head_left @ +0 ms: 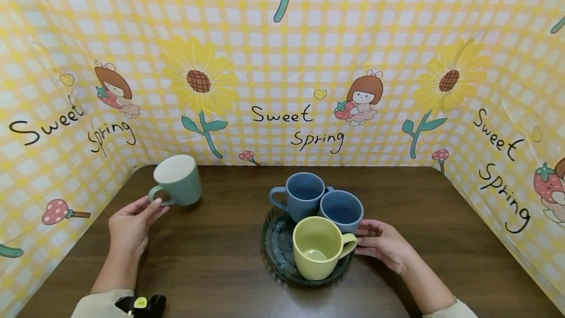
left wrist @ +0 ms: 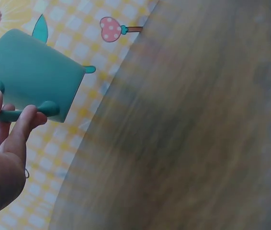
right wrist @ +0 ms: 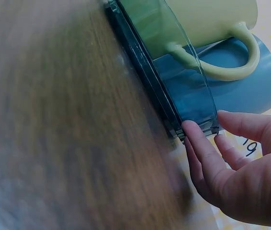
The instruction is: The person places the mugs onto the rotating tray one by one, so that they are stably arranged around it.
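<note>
My left hand point(head_left: 130, 227) pinches the handle of a green mug point(head_left: 183, 185) with a pale inside. In the left wrist view the mug point(left wrist: 35, 72) shows a gap between its base and the tabletop, so it is off the table. A round dark glass dish point(head_left: 278, 259) bears a yellow mug point(head_left: 315, 251) at the front and two blue mugs, one blue mug point(head_left: 304, 190) behind and another blue mug point(head_left: 346, 210) at right. My right hand point(head_left: 384, 244) holds the dish's right edge, thumb at the rim and fingers lower on its side point(right wrist: 212, 125).
The brown wooden table point(head_left: 212, 259) reaches back to a yellow checked cloth point(head_left: 273, 63), which hangs behind it and along both sides. A black strap with a yellow label point(head_left: 141, 303) sits at the left wrist.
</note>
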{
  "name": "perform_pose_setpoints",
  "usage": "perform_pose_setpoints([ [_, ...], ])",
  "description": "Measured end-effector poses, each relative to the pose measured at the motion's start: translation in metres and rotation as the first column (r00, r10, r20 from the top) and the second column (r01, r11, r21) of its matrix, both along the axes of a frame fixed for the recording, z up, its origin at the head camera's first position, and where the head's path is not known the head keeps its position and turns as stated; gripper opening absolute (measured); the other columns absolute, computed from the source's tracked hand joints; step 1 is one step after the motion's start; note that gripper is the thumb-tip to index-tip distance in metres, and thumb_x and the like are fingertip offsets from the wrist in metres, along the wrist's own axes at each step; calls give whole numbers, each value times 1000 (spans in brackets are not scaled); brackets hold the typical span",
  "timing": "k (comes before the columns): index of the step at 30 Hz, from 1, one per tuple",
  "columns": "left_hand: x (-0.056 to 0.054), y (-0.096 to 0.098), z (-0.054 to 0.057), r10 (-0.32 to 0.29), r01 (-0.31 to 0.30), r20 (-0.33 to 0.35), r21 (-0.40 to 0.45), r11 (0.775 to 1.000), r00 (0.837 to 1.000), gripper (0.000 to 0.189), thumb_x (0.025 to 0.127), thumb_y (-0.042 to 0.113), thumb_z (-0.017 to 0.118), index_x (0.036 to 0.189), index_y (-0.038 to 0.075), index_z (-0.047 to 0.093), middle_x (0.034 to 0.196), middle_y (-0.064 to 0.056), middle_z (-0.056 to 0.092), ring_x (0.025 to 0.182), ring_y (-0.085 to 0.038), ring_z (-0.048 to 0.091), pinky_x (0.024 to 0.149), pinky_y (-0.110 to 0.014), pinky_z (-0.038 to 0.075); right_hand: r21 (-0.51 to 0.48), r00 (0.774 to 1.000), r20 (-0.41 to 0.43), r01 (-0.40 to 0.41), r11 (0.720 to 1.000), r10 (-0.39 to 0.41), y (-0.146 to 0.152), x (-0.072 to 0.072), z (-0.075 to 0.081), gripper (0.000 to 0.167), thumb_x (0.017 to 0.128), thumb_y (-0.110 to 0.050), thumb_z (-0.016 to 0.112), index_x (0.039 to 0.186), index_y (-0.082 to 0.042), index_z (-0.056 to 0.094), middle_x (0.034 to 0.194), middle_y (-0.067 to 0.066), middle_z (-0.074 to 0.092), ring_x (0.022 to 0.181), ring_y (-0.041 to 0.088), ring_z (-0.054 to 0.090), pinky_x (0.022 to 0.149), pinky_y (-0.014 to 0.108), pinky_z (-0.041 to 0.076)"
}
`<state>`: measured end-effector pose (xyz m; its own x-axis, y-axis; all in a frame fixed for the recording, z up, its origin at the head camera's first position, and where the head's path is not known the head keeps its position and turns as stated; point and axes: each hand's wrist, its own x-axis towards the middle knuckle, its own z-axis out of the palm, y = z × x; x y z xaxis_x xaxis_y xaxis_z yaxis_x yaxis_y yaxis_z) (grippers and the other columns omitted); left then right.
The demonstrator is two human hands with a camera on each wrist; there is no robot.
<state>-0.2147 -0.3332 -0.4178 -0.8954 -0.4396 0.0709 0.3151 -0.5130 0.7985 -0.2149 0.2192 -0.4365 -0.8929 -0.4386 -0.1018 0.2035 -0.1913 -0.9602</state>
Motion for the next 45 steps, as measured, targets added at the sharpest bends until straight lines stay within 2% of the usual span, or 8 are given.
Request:
perform_pose_setpoints([
  [9,1,10,-2,-41,40,-47,-26,999,998,19,82,-21,64,85,-6,74,79,-12,72,72,-23,72,67,-38,59,-14,1000,-11,-2,1000,2,-2,3,1,30,88,11,59,111,-8,58,104,8,65,95,19,66,83,39,58],
  [13,1,13,-3,-41,39,-64,-33,999,997,19,82,-22,63,86,-6,74,78,-11,72,71,-23,72,67,-38,59,-10,1000,-14,2,1000,-2,-2,4,0,29,88,11,59,111,-7,57,104,8,64,95,19,66,83,40,58],
  [25,3,21,0,-49,47,-66,-34,998,997,19,82,-20,64,90,-6,75,81,-12,72,72,-24,73,68,-38,59,0,1000,-17,10,1000,-10,-1,4,-3,27,88,9,61,109,-8,58,102,8,64,93,19,66,83,40,58],
  [36,5,27,5,-84,79,-75,-63,995,994,18,83,-19,64,90,-6,74,81,-11,72,73,-22,73,70,-38,59,-2,1000,-12,12,1000,-12,-1,5,-3,29,87,10,62,110,-6,56,102,10,63,93,20,65,83,40,58],
  [45,10,35,9,-114,107,-83,-85,991,990,20,84,-19,63,89,-5,75,81,-11,72,75,-21,73,71,-37,59,-2,1000,1,14,1000,-14,-1,7,-3,29,86,9,63,110,-5,55,101,10,62,91,19,65,83,41,58],
])
